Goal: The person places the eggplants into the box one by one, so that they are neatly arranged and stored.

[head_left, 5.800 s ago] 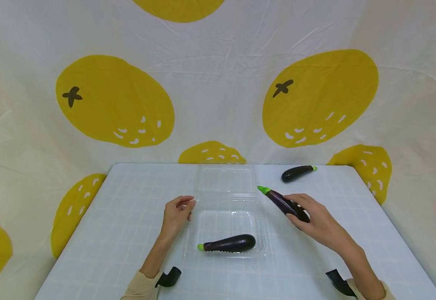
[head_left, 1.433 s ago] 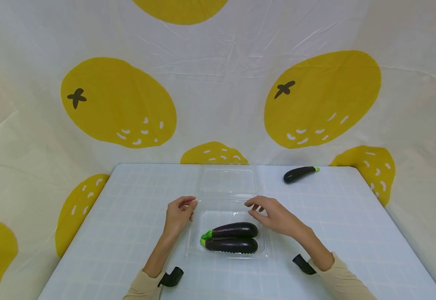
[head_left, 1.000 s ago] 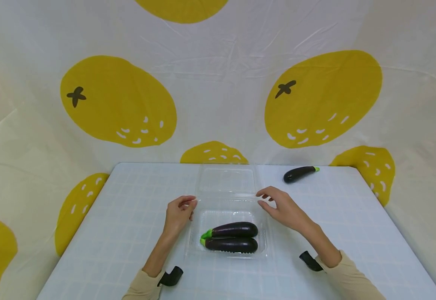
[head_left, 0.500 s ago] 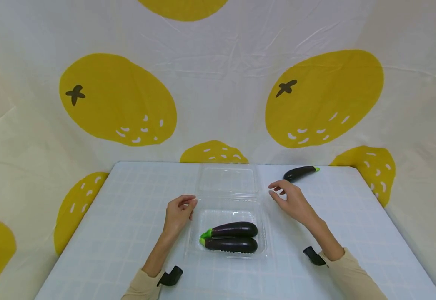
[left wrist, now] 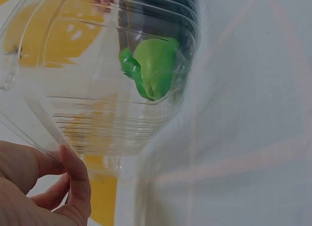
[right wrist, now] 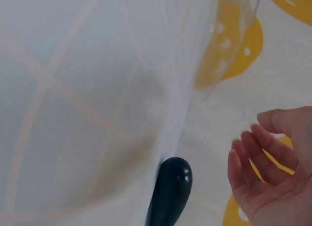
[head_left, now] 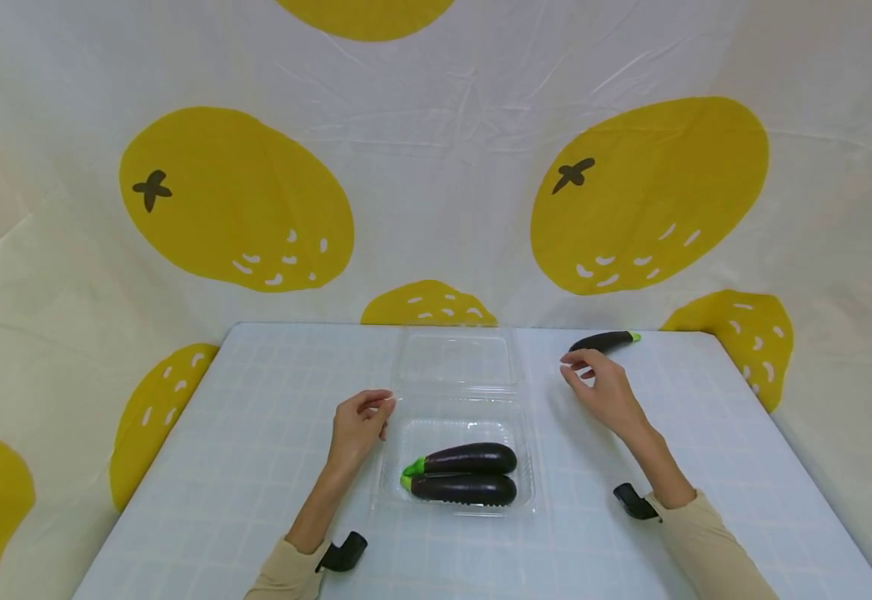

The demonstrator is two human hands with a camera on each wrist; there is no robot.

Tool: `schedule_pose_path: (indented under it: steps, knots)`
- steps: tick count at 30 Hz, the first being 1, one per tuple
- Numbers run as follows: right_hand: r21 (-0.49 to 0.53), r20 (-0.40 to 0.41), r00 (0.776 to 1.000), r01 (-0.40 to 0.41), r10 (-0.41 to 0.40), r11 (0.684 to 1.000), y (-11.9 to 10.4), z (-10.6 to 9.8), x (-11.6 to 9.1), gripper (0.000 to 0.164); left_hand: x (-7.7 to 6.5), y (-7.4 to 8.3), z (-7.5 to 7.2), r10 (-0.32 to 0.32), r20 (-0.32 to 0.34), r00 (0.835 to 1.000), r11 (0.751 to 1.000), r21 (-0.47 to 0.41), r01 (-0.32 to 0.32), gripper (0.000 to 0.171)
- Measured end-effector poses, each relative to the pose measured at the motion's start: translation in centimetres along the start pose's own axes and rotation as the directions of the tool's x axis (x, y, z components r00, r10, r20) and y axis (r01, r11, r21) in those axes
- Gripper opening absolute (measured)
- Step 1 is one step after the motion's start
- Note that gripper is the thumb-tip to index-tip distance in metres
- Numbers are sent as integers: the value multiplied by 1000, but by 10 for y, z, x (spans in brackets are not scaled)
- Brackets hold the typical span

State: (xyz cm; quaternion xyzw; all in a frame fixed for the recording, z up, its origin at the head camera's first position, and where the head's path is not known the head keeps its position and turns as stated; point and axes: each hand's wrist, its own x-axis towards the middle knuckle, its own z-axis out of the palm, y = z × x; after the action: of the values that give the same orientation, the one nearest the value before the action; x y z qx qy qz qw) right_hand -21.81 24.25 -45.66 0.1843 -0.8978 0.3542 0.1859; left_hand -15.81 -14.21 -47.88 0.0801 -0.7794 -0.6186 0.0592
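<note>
A clear plastic clamshell container (head_left: 451, 432) lies unfolded on the table, its lid (head_left: 454, 360) laid back on the far side. Inside its base rest two dark purple eggplants, a rear one (head_left: 473, 457) and a front one (head_left: 466, 490), green stems to the left. My left hand (head_left: 356, 429) pinches the container's left edge near the hinge; in the left wrist view its thumb and finger meet at the plastic rim. With nothing in its grasp, my right hand (head_left: 604, 396) hovers just before a third eggplant (head_left: 605, 341), whose rounded end (right wrist: 173, 187) shows in the right wrist view.
The table (head_left: 271, 367) wears a pale checked cloth, and its far edge runs just behind the lid and the third eggplant. Behind hangs a white curtain (head_left: 436, 183) printed with yellow fruit. Black wrist mounts (head_left: 343, 552) stick out at both sleeves.
The second eggplant went from my right hand into the container beside the first. Since then my right hand has moved right and away, toward the third eggplant. My left hand has stayed at the edge.
</note>
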Motion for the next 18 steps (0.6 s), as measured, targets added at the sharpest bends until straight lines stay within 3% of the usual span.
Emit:
schedule_pose_path:
  steps: [12, 18]
  knots:
    - [9, -40, 989, -143, 144, 990, 21, -7, 4, 21, 0, 0, 1, -12, -10, 1000, 1000, 18, 12, 19]
    - [14, -79, 982, -171, 172, 985, 32, -7, 6, 24, -1, 0, 1, -13, -9, 1000, 1000, 17, 13, 19]
